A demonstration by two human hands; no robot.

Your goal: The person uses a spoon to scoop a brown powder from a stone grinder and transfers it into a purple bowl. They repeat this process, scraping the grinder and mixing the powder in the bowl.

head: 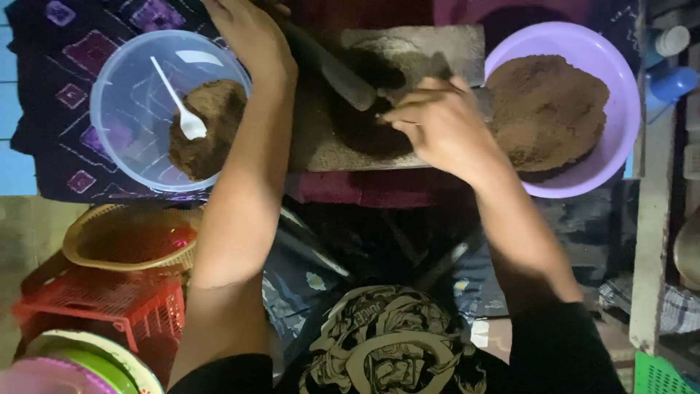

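Two bare hands work over a flat, rough grey stone slab point(321, 146) smeared with dark, damp-looking paste point(364, 124). The left hand point(251, 36) lies at the far edge of the slab, on one end of a long, rounded stone roller point(332, 69); its fingers run out of view at the top, so I cannot tell how they are set. The right hand point(437, 124) rests on the slab with its fingers pressed together and curled, their tips touching the paste just below the roller's nearer end. Just right of those fingers stands a smooth lilac plastic bowl point(620, 109) heaped with coarse brown ground powder point(547, 109). Left of the left forearm sits a clear round plastic bowl point(117, 109) holding a smaller crumbly brown mound point(204, 128) and a white plastic spoon point(179, 102). Nearer the body lies a woven tan basket point(95, 226) on a red plastic crate point(102, 310).
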